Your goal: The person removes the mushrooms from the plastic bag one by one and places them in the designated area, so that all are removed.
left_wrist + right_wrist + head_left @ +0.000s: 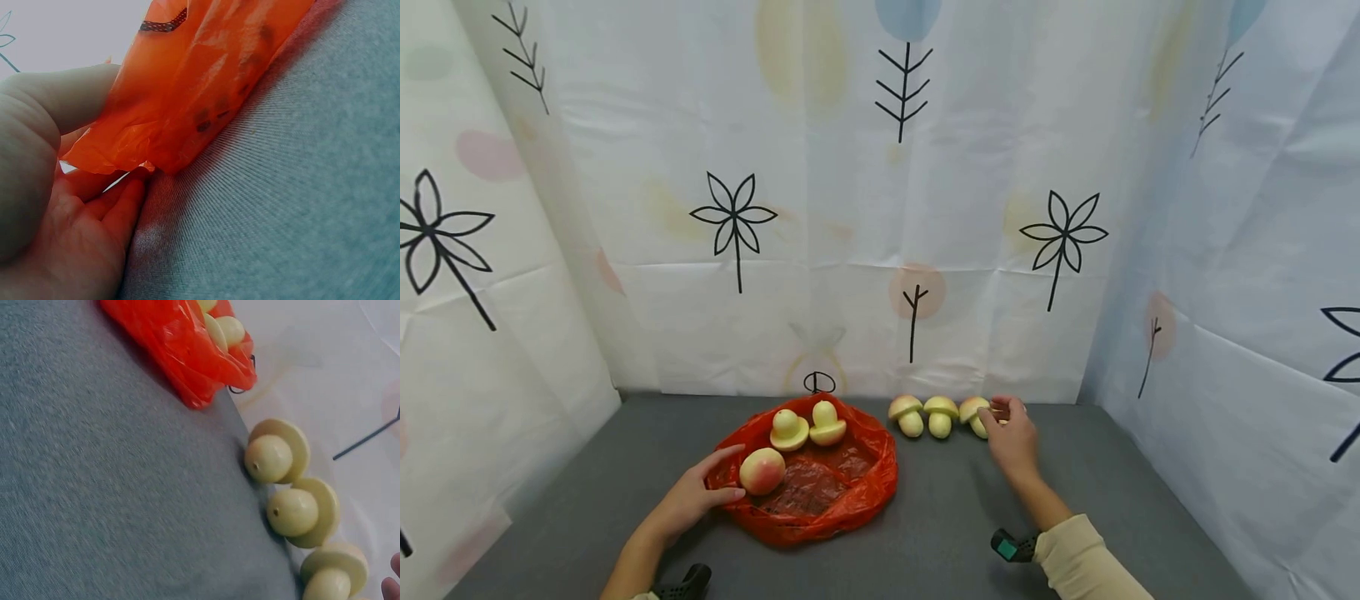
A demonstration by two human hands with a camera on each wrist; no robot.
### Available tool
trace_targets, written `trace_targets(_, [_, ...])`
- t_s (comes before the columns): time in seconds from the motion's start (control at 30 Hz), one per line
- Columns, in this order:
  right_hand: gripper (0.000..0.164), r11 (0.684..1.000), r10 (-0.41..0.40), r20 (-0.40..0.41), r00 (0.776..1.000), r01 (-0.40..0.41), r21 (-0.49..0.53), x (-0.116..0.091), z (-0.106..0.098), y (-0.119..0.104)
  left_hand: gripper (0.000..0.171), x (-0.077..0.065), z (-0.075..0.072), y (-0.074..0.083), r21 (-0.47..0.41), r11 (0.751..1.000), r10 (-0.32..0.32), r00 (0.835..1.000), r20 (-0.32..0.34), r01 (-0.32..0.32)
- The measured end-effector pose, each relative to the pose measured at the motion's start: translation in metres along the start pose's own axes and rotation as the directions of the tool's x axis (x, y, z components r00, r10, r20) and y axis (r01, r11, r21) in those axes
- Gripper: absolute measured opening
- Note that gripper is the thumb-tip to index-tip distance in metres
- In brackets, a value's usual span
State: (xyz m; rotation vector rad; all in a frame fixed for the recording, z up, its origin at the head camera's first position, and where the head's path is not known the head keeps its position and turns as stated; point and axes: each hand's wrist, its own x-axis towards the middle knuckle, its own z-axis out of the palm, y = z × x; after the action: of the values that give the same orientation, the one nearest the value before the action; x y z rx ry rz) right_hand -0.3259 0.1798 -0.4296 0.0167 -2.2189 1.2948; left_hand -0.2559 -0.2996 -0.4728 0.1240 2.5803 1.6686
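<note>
A red plastic bag [872, 462] lies with its mouth spread open. My left hand [698, 493] grips its left edge, and in the left wrist view the bag film [169, 94] passes between thumb and fingers. Inside are a mushroom [790, 431] and another mushroom [827, 425] with stems up, plus a rounded pink-and-yellow piece [763, 472]. To the right, my right hand [1013, 442] curls its thumb and fingers around a pale yellow mushroom [1003, 422] at the row's right end, mostly hidden by the hand. Right beside it stands a mushroom [974, 415] with a pinkish cap.
Two more mushrooms, the left one [906, 417] and the middle one [940, 417], continue the row along the back of the grey table [925, 533]. A patterned white cloth [850, 317] rises directly behind, with cloth walls at both sides.
</note>
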Motion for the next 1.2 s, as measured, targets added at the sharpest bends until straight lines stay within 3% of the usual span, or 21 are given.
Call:
trace_targets(0.27, [0.04,0.994,-0.048,0.075,0.996,0.04,0.103,-0.01,0.018,-0.01,0.073,0.002,0.0,-0.003,-0.003,1.0,0.012,1.0,-0.001,-0.012])
trace_targets(0.7, [0.042,0.984,-0.13,0.135,0.982,0.111,0.136,-0.026,0.049,-0.026,0.073,0.001,0.0,-0.002,-0.002,1.0,0.024,1.0,-0.01,-0.024])
trace_targets(1.2, [0.043,0.96,-0.252,0.188,0.949,0.22,0.175,-0.044,0.082,-0.041,0.074,0.001,0.001,0.0,-0.002,1.0,0.004,1.0,-0.012,-0.004])
